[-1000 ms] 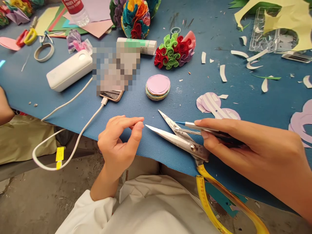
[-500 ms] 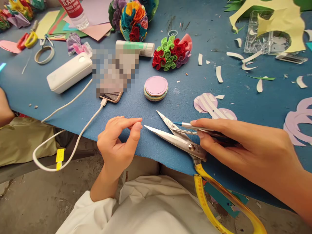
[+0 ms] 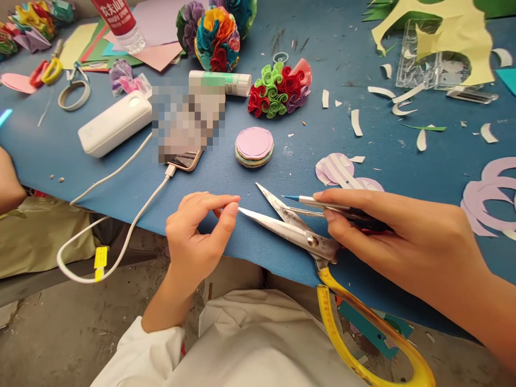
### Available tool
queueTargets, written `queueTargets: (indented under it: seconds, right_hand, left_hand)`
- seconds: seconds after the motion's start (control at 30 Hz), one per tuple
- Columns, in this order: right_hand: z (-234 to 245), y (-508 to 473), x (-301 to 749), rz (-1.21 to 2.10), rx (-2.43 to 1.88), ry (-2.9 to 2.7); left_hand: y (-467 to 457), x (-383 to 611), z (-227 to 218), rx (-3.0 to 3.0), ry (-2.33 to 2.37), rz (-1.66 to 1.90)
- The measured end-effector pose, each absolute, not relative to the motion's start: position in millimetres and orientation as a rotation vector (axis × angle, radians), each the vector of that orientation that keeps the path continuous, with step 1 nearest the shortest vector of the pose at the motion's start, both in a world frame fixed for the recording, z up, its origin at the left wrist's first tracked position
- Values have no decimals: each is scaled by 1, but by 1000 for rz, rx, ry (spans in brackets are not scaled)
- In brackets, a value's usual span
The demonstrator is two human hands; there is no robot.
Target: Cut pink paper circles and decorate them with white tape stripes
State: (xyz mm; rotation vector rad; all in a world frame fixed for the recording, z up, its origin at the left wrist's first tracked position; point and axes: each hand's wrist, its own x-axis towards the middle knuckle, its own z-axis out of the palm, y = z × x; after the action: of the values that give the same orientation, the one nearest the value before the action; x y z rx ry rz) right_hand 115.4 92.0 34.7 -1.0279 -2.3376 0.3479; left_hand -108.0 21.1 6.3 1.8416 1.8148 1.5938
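My left hand [image 3: 197, 236] is at the near edge of the blue table [image 3: 282, 161], thumb and fingers pinched together; what they pinch, if anything, I cannot make out. Its fingertips touch the tip of the open scissors [image 3: 294, 231], whose yellow handles [image 3: 355, 333] hang off the table edge. My right hand [image 3: 403, 242] lies over the scissors' pivot and holds a slim silver pen-like tool [image 3: 322, 203] with a blue tip pointing left. A stack of paper discs [image 3: 254, 145] with a pink top lies just beyond.
A phone on a white cable [image 3: 121, 215], a white power bank [image 3: 115, 122], a glue stick [image 3: 220, 81] and rolled-paper flower clusters [image 3: 279, 88] sit further back. Striped lilac paper cutouts [image 3: 336, 169] lie right of the discs. Another person's arm [image 3: 8, 183] is at the left edge.
My left hand's fingertips have closed the small gap to the scissor tip. The view has shifted slightly; my right hand keeps its hold.
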Motion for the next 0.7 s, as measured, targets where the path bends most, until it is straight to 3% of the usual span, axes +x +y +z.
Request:
queueTargets:
  seconds: [0.13,0.37,0.7]
  right_hand:
    - [35,98,116,360,-1120,-2220]
    - [38,106,116,680,-1290,-1871]
    - [38,107,119,784,-1180,-1799]
  left_hand:
    - [34,-111,27,2068,1672,1116]
    - [82,-114,54,2529,1289,291]
    - [87,-99,73,2772,1188,-248]
